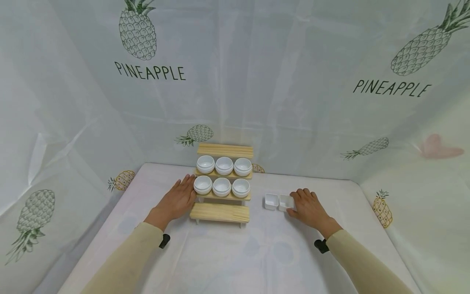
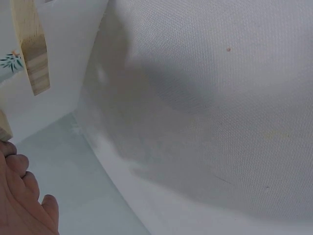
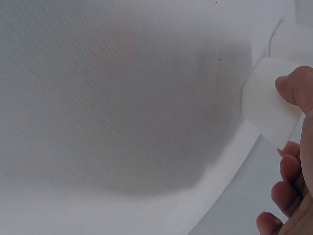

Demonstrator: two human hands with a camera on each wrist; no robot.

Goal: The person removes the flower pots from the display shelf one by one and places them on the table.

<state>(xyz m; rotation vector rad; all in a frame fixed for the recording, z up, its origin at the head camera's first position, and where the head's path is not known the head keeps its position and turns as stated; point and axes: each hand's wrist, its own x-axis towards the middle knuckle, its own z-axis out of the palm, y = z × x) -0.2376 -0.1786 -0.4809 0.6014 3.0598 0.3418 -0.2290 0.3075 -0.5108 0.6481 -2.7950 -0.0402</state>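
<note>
A tiered wooden stand (image 1: 219, 212) with white supports carries two rows of small round white bowls (image 1: 222, 186). My left hand (image 1: 180, 199) lies at the stand's left side, fingers straight and close to the middle steps. In the left wrist view its fingertips (image 2: 18, 164) come up to a wooden step end (image 2: 4, 128). My right hand (image 1: 309, 209) pinches a small square white dish (image 1: 284, 202) from its right side. The right wrist view shows the thumb (image 3: 293, 88) against one wall of that dish. A second square dish (image 1: 271, 201) stands immediately left of it.
Both the top step (image 1: 225, 150) and the lowest step of the stand are bare wood. A pale cloth covers the table (image 1: 220, 257). Behind and at both sides hang sheets (image 1: 264, 102) printed with pineapples, close behind the stand.
</note>
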